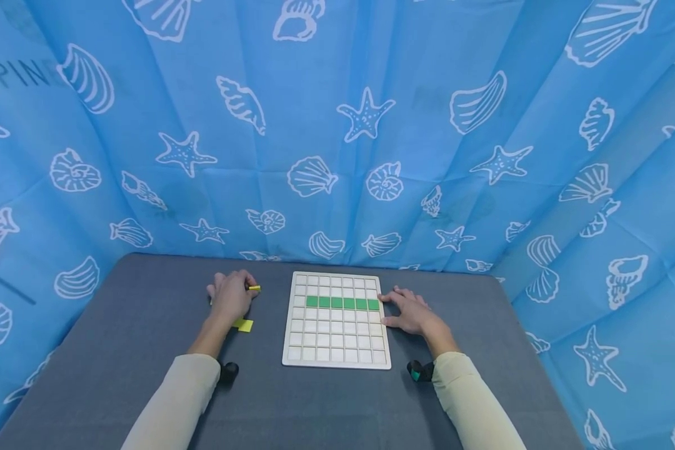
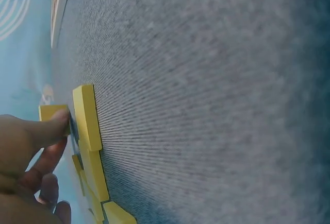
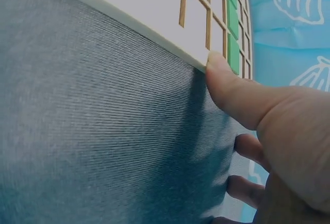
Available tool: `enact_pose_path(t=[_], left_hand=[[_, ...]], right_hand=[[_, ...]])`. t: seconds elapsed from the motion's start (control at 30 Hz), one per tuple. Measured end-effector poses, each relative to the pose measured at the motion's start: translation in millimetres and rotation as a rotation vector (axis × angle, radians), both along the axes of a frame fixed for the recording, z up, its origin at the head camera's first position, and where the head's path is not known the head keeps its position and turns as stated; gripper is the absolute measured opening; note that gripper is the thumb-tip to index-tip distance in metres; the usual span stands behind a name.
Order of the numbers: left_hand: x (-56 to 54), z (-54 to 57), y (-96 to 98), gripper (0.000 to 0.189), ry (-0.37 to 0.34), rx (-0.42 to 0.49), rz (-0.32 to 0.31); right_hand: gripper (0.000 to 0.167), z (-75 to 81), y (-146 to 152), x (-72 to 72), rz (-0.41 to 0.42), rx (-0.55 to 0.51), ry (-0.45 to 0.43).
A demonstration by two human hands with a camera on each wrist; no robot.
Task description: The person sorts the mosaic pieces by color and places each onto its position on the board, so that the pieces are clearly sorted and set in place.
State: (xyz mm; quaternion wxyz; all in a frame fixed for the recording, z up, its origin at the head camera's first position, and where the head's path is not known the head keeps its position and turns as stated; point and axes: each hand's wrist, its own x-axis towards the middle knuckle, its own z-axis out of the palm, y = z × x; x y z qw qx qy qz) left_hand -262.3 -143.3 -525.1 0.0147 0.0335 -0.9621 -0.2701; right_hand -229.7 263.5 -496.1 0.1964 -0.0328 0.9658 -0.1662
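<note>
Over cloth (image 1: 337, 406), left hand (image 1: 232, 297) pinches yellow tile (image 2: 48, 112); right (image 1: 409, 312), spread, touches board (image 1: 337, 365).

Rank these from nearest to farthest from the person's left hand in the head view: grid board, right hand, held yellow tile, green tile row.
1. Held yellow tile: pinched by the left hand.
2. Grid board: to that hand's right.
3. Green tile row: on the board, starting in from its left edge.
4. Right hand: at the board's right edge.
</note>
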Motion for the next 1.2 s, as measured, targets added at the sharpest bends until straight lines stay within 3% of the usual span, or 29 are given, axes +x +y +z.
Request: enact_pose_path(t=[0.2, 0.43, 0.87, 1.2], left_hand=[[4.2, 0.9, 5.9, 0.015, 0.009, 0.030, 0.023], [11.5, 6.5, 17.3, 0.016, 0.035, 0.150, 0.000], [27.6, 18.1, 66.4, 0.016, 0.103, 0.338, -0.085], [28.9, 18.1, 104.5, 0.012, 0.033, 0.421, -0.165]], right_hand=[[0.059, 0.4, 0, -1.4, -0.005, 0.012, 0.004], [0.059, -1.2, 1, 1.3, -0.005, -0.036, 0.029], [0.059, 0.4, 0, 0.1, 0.019, -0.042, 0.061], [0.060, -0.5, 0, 1.8, -0.006, -0.046, 0.050]])
